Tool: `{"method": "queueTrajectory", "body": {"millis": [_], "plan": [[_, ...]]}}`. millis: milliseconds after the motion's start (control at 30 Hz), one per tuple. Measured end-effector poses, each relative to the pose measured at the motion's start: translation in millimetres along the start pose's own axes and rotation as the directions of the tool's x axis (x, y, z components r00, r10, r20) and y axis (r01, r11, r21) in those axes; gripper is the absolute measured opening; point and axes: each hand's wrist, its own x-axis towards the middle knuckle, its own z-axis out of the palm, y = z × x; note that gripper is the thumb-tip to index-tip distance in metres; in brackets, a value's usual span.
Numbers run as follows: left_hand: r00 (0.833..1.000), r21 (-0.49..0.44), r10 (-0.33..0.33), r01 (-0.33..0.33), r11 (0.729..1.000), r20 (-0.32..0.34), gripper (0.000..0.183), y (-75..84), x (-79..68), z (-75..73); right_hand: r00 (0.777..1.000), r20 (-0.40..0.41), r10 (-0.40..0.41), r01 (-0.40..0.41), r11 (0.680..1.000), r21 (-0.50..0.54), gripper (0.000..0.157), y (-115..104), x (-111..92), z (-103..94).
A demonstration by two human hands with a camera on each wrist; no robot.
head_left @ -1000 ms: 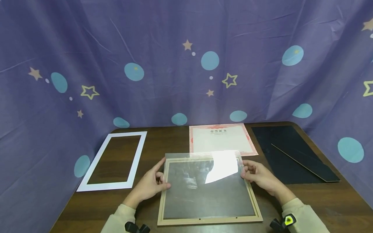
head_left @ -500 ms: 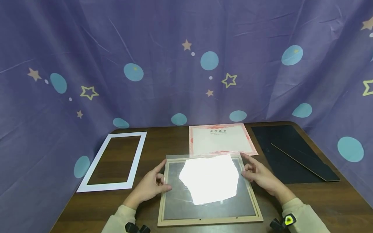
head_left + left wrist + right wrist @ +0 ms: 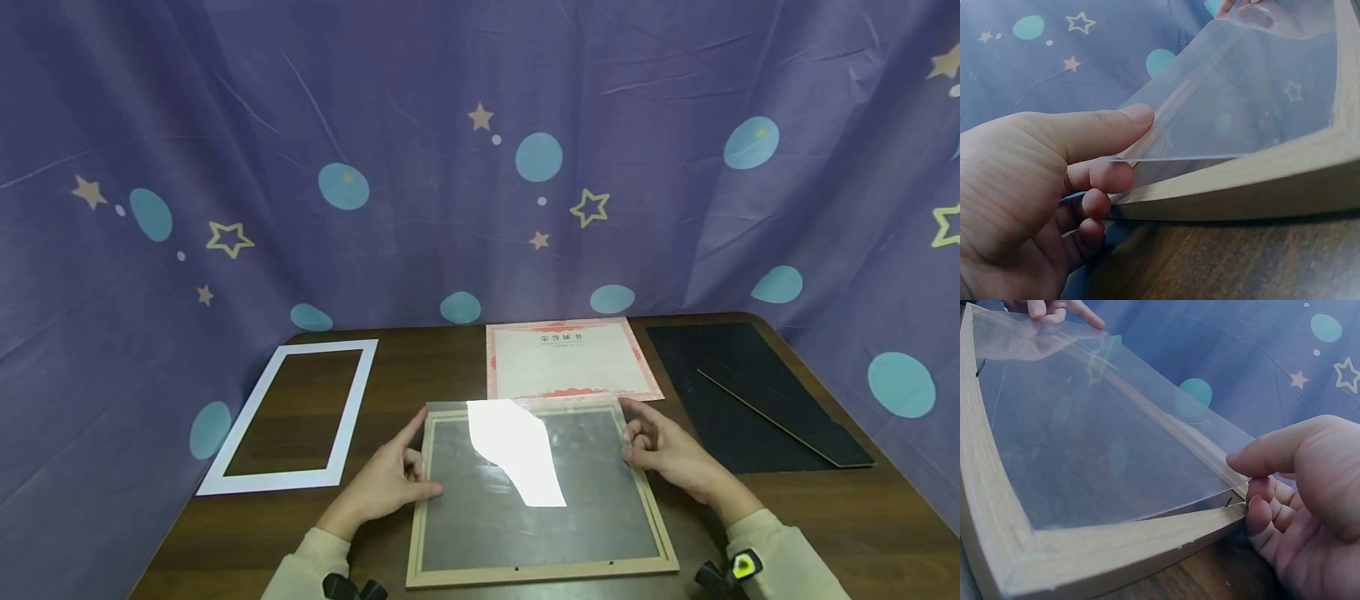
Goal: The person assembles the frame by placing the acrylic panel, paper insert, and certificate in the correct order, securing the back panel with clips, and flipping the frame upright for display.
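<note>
I see the left hand (image 3: 385,477) and right hand (image 3: 670,457) each pinching a side edge of a clear rectangular plastic sheet (image 3: 600,492). It tilts over a pale wooden rectangular frame (image 3: 542,573) on the brown wooden table (image 3: 427,358). Beyond, a red-bordered cream paper certificate (image 3: 566,367) lies between a white rectangular mat (image 3: 277,481) and a flat black board (image 3: 761,392).

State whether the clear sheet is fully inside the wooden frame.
Not fully: wrist views show the clear sheet raised above the wooden frame toward the back.

sheet (image 3: 600,483) over frame (image 3: 542,573), certificate (image 3: 562,362) behind, mat (image 3: 352,408) left, panel (image 3: 757,383) right, all on table (image 3: 427,367)
</note>
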Motion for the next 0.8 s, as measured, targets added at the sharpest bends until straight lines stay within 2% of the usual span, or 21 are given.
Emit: {"method": "queueTrajectory", "body": {"millis": [233, 533, 633, 800], "plan": [[1.0, 0.036, -0.009, 0.01, 0.999, -0.015, 0.118, 1.3, 0.3, 1.2, 1.0, -0.011, -0.007, 0.006, 1.0, -0.022, 0.083, -1.3, -0.3, 1.5], [1.0, 0.06, -0.004, 0.005, 0.998, -0.03, 0.11, 0.4, 1.9, 3.6, 0.999, -0.017, 0.029, -0.029, 1.0, -0.011, 0.085, -0.6, -0.5, -0.1], [0.999, 0.061, 0.006, -0.003, 0.998, -0.051, 0.105, 0.2, 1.3, 3.3, 0.999, -0.018, 0.027, -0.027, 1.0, -0.004, 0.086, -0.1, -0.5, -0.5], [0.997, 0.082, 0.024, -0.018, 0.996, -0.074, 0.086, -1.0, -0.1, 2.4, 1.0, -0.013, 0.003, -0.004, 1.0, -0.019, 0.086, 0.4, 0.6, -0.3]]}}
